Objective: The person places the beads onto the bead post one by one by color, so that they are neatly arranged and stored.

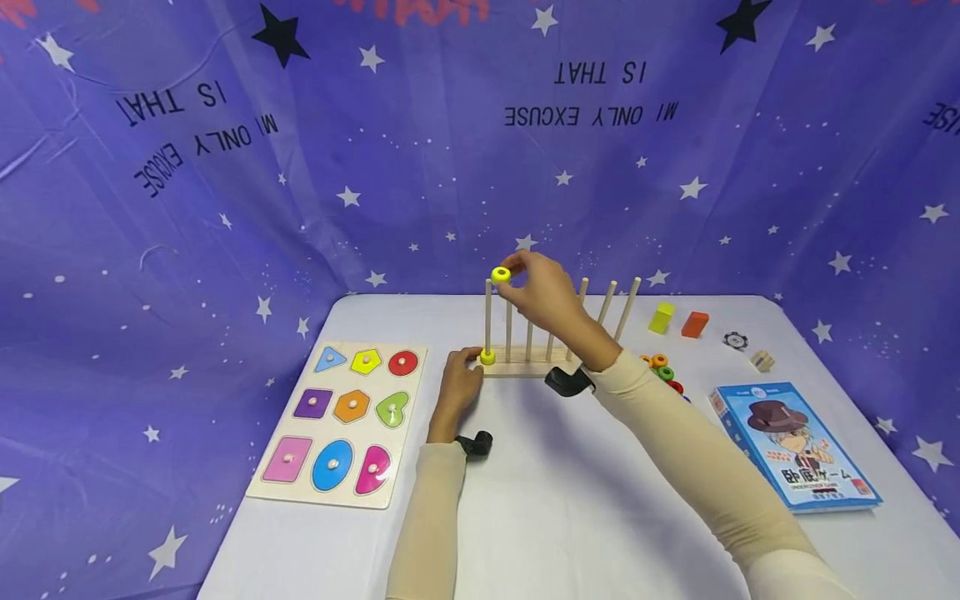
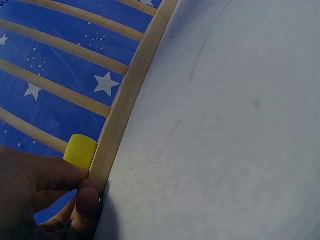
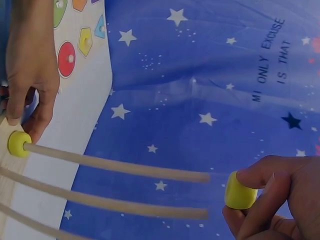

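The right hand (image 1: 551,293) pinches a yellow bead (image 1: 501,278) between thumb and fingers, at 2 o'clock from the tip of the end peg (image 1: 488,321) in the head view; the right wrist view shows bead and tip apart. That peg stands at the 9 o'clock end of a wooden peg rack (image 1: 517,372). The left hand (image 1: 460,385) grips the rack's same end, beside a second yellow bead (image 1: 487,358) seated at the peg's foot. From the rack, a shape puzzle board (image 1: 322,428) lies at 8 o'clock, a blue game box (image 1: 798,450) at 4.
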Available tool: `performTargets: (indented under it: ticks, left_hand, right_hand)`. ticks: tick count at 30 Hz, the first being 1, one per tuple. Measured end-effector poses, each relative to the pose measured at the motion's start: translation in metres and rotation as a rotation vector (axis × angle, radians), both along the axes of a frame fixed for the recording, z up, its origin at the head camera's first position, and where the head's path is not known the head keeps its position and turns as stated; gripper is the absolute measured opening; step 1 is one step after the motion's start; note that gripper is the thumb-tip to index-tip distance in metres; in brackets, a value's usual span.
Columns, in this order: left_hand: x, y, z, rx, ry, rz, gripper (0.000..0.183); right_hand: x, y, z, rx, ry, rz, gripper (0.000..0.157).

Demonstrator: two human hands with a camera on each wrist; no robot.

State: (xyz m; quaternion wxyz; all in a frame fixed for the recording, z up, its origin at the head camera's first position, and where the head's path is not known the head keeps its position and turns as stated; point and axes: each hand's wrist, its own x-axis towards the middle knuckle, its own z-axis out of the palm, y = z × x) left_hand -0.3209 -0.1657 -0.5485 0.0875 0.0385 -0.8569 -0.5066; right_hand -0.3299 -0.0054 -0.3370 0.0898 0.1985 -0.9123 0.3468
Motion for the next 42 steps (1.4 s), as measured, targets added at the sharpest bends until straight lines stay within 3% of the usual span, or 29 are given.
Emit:
performTargets:
  ticks: [7, 18, 23, 28, 32, 38, 42]
  left_hand:
    - [-0.001, 0.005, -0.007, 0.003, 0.004, -0.017, 0.036]
    - [-0.001, 0.012, -0.009, 0.004, 0.024, -0.025, 0.035]
    - [-0.001, 0.011, -0.011, -0.002, 0.013, -0.017, 0.036]
    - [-0.004, 0.007, -0.008, 0.005, 0.001, -0.013, 0.036]
    - [-0.008, 0.003, -0.005, -0.004, 0.006, -0.018, 0.037]
    - [-0.008, -0.002, -0.005, 0.006, -0.001, -0.018, 0.037]
    - [-0.005, -0.002, -0.006, 0.045, -0.019, -0.018, 0.037]
  right_hand:
    - [-0.012, -0.015, -0.007, 0.042, -0.015, -0.015, 0.034]
    - [-0.013, -0.01, -0.013, 0.1, 0.011, -0.038, 0.04]
    - [0.001, 0.012, -0.011, 0.028, 0.064, -0.031, 0.045]
    - [0.027, 0.068, -0.01, -0.123, 0.124, -0.069, 0.037]
    - [0.044, 0.126, -0.031, -0.159, 0.111, -0.189, 0.035]
    - [0.066, 0.194, -0.09, -0.085, -0.03, -0.391, 0.04]
    - [0.08, 0.223, -0.126, -0.041, -0.117, -0.468, 0.042]
